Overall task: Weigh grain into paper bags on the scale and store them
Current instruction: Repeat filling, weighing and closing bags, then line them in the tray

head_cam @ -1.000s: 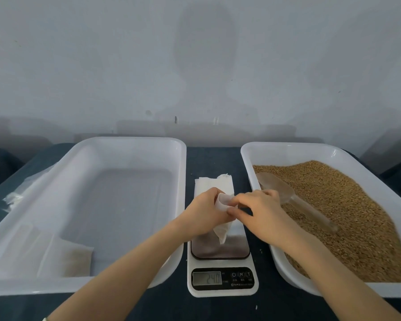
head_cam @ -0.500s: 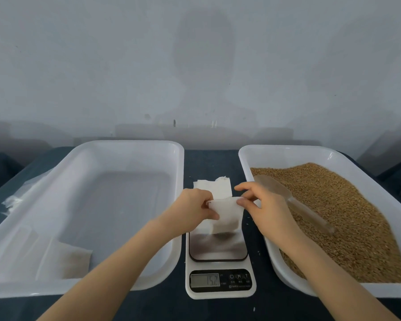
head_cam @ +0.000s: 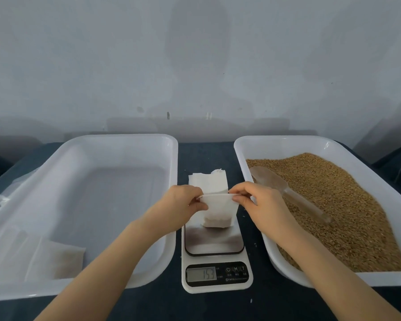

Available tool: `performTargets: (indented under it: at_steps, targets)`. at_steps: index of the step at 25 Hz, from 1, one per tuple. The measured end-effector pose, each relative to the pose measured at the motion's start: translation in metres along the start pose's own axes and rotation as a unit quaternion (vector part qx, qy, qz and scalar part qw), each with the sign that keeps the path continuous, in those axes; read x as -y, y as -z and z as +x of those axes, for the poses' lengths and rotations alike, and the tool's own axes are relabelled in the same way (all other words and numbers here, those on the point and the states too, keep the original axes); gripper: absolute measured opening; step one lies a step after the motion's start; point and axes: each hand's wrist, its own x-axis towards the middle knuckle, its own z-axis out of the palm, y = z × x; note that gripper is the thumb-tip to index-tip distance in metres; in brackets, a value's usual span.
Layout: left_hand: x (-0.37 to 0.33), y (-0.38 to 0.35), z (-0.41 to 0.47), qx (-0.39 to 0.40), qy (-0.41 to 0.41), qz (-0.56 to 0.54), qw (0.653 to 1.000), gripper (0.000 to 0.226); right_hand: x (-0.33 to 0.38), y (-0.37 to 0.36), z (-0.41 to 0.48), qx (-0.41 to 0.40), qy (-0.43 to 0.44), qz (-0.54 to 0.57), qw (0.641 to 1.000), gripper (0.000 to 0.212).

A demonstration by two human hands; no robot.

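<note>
Scale [head_cam: 217, 272] LCD reads "153"; btns beside it marked w/ power sign, "M", "T".

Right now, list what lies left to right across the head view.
Left tray → left hand → bag → right hand → scoop.
</note>
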Motion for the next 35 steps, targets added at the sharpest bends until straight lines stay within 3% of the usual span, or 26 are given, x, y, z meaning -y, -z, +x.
performTargets:
  at_steps: [10,35]
  targets:
    - [0.0030,0.0033,-0.0022,0.001,-0.009,-0.050,0.999,0.014,-0.0059,-0.0042,0.0004,0.025,-0.030,-0.039,0.998,0.018]
    - [0.0021,-0.0015,-0.0032,-0.025,-0.026,-0.026,0.999,0.014,-0.0065,-0.0057,-0.0004,0.047,-0.025,-0.064,0.997,0.015]
